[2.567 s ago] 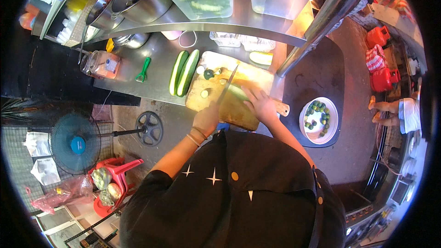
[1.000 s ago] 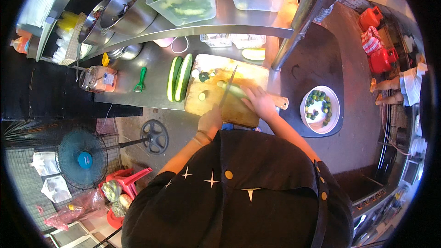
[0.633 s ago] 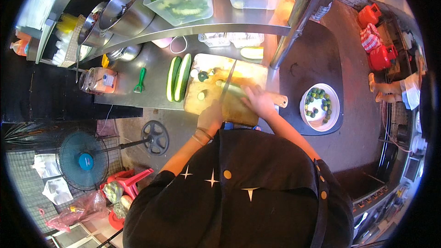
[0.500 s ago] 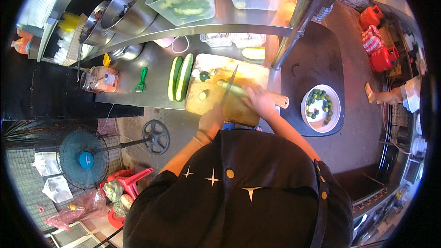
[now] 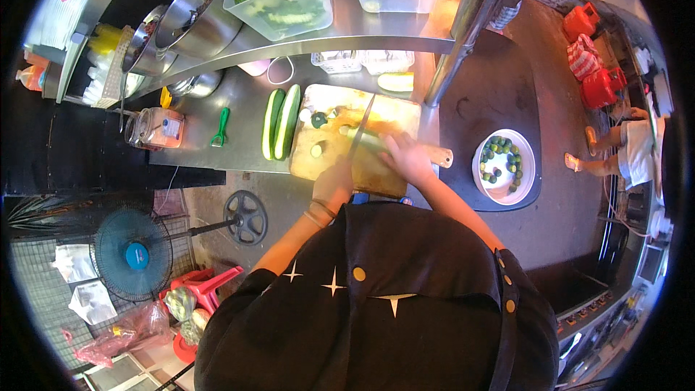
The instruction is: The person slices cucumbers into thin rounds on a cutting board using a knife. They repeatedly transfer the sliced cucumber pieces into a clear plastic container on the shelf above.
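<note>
My left hand (image 5: 334, 184) is closed round the handle of a kitchen knife (image 5: 364, 124), its blade pointing away over the wooden cutting board (image 5: 394, 103). Under my right hand (image 5: 407, 158) lies a pale green peeled cucumber (image 5: 367, 138), held against the board with bent fingers. The blade crosses it near its left end. A round cut slice (image 5: 316, 150) and a dark green end piece (image 5: 318, 119) lie on the board's left part. Beside the board, two partly peeled cucumbers (image 5: 287, 123) rest on the steel counter (image 5: 242, 139).
A green peeler (image 5: 221, 127) and a jar (image 5: 167, 128) are further left. Over the counter, a steel shelf (image 5: 347, 45) bears a tub of peelings (image 5: 279, 11) and metal bowls. A white bowl (image 5: 531, 163) of small green citrus fruits stands right. Another person's legs (image 5: 601, 156) show far right.
The view has shifted slightly. My hands, knife and cucumber keep nearly the same places on the board. At the far right, the other person has come further into view.
</note>
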